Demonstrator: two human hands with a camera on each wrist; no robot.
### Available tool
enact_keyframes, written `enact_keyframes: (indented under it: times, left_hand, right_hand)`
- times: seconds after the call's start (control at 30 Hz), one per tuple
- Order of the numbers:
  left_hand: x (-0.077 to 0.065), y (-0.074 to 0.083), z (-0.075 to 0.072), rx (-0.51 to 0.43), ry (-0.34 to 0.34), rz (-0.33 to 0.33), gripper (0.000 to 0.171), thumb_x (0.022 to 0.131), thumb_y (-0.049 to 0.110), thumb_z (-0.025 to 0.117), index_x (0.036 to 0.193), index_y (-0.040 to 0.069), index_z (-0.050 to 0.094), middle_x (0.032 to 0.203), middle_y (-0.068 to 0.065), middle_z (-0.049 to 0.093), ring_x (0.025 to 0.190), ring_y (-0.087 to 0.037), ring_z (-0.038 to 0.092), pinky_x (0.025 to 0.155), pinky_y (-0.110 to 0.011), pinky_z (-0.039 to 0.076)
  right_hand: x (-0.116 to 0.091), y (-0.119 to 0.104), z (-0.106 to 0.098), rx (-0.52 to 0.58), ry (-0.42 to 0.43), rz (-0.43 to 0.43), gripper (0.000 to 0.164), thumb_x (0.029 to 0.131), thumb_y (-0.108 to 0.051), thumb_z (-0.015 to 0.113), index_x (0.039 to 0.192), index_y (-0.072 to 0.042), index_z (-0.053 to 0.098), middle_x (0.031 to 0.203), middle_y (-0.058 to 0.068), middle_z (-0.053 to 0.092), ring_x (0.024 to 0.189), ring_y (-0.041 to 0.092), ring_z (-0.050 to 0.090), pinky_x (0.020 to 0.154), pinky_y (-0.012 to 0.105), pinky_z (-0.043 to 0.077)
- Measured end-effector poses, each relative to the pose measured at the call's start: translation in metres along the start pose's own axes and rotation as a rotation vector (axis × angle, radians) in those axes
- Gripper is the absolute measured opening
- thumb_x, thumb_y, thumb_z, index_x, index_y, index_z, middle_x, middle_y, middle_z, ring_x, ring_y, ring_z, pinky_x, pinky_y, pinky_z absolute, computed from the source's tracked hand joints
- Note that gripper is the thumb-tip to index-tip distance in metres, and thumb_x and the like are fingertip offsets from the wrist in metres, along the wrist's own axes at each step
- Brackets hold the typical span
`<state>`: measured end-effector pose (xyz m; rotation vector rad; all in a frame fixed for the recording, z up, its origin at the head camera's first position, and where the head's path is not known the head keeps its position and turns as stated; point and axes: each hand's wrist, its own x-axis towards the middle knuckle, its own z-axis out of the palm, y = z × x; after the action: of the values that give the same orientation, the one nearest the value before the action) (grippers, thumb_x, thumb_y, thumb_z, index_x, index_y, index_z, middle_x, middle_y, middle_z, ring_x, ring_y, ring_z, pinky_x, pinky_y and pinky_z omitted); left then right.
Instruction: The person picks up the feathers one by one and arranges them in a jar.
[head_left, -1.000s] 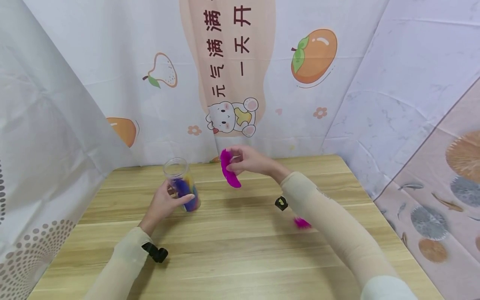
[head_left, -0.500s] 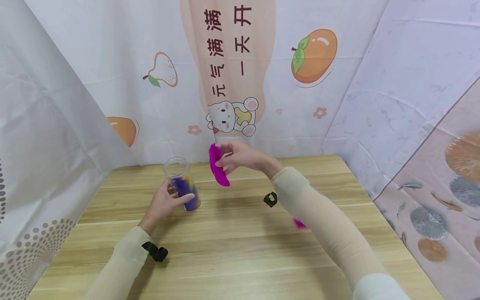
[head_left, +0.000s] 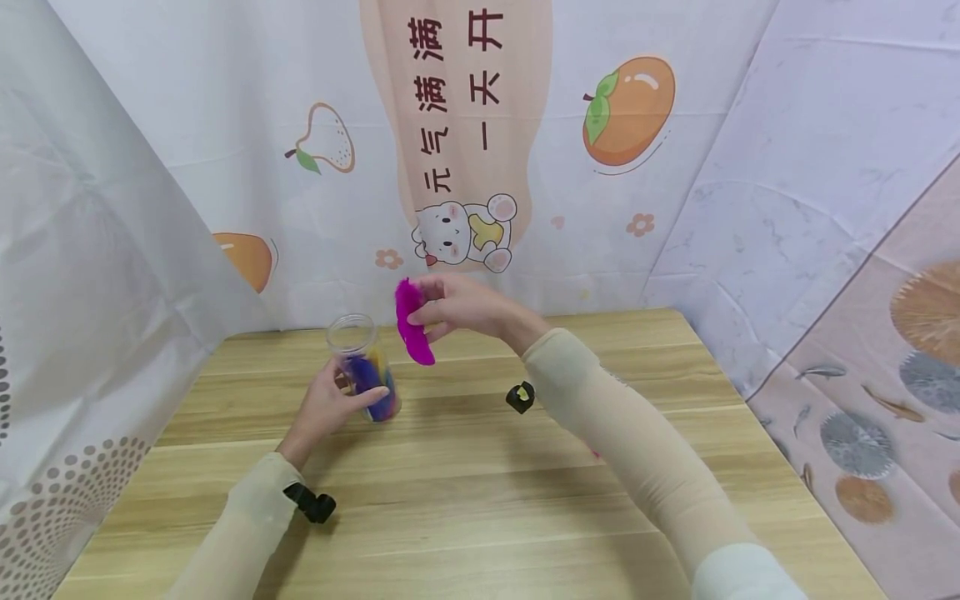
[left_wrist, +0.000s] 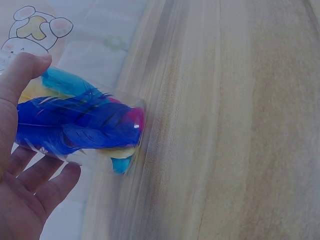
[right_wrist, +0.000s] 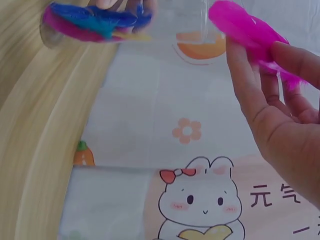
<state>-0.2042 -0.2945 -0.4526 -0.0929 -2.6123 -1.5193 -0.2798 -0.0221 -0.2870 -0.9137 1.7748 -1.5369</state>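
A clear plastic jar point(head_left: 352, 335) stands upright at the table's back left, its mouth uncovered. Blue, teal, yellow and pink feathers point(left_wrist: 75, 122) lie inside it. My left hand point(head_left: 330, 402) grips the jar round its side, thumb across the front. Up and to the right of the jar's mouth, my right hand point(head_left: 465, 307) pinches a magenta feather point(head_left: 412, 323) between thumb and fingers. In the right wrist view this feather point(right_wrist: 245, 30) is near the jar's open end, apart from it.
A wooden table point(head_left: 450, 500) stands before a printed cloth backdrop point(head_left: 300, 225). A tiny bit of magenta point(head_left: 597, 454) shows on the table beside my right sleeve point(head_left: 630, 433), which hides the rest. Black wrist cameras hang under both forearms.
My right hand has moved left and slightly up with the magenta feather, closer to the jar. The right sleeve now covers most of the magenta piece on the table. My left hand stays put.
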Motion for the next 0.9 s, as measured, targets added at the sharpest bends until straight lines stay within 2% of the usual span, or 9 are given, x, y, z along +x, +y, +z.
enact_keyframes:
  times: [0.23, 0.47, 0.6, 0.9]
  left_hand:
    - [-0.001, -0.001, -0.001, 0.005, -0.002, -0.008, 0.089, 0.082, 0.044, 0.085, 0.149, 0.008, 0.038, 0.14, -0.021, 0.053, 0.122, -0.043, 0.056, 0.098, -0.059, 0.049]
    - [-0.001, 0.0, -0.001, -0.014, 0.004, 0.008, 0.087, 0.081, 0.043, 0.086, 0.147, 0.009, 0.04, 0.137, -0.02, 0.055, 0.12, -0.043, 0.057, 0.097, -0.058, 0.05]
    - [0.0, -0.001, 0.0, -0.027, 0.002, 0.012, 0.086, 0.081, 0.04, 0.087, 0.147, 0.01, 0.041, 0.137, -0.019, 0.056, 0.121, -0.042, 0.057, 0.098, -0.058, 0.05]
    - [0.0, -0.002, 0.001, -0.026, 0.006, 0.025, 0.089, 0.081, 0.04, 0.087, 0.15, 0.012, 0.039, 0.141, -0.017, 0.053, 0.124, -0.04, 0.055, 0.101, -0.059, 0.047]
  right_hand:
    - [0.011, 0.001, 0.012, 0.111, 0.051, 0.005, 0.022, 0.098, 0.004, 0.06, 0.12, 0.004, 0.059, 0.11, 0.018, 0.064, 0.098, 0.029, 0.067, 0.086, 0.046, 0.059]
    - [0.024, -0.005, 0.027, 0.193, 0.209, -0.057, 0.023, 0.1, 0.001, 0.06, 0.123, 0.004, 0.059, 0.114, 0.018, 0.064, 0.104, 0.029, 0.068, 0.087, 0.043, 0.059]
    - [0.034, -0.007, 0.036, 0.221, 0.282, -0.094, 0.024, 0.1, 0.001, 0.061, 0.124, 0.003, 0.06, 0.112, 0.016, 0.065, 0.101, 0.028, 0.068, 0.084, 0.042, 0.06]
    - [0.057, -0.002, 0.055, 0.159, 0.417, -0.242, 0.02, 0.098, 0.003, 0.063, 0.118, 0.005, 0.062, 0.104, 0.013, 0.066, 0.087, 0.024, 0.068, 0.076, 0.045, 0.061]
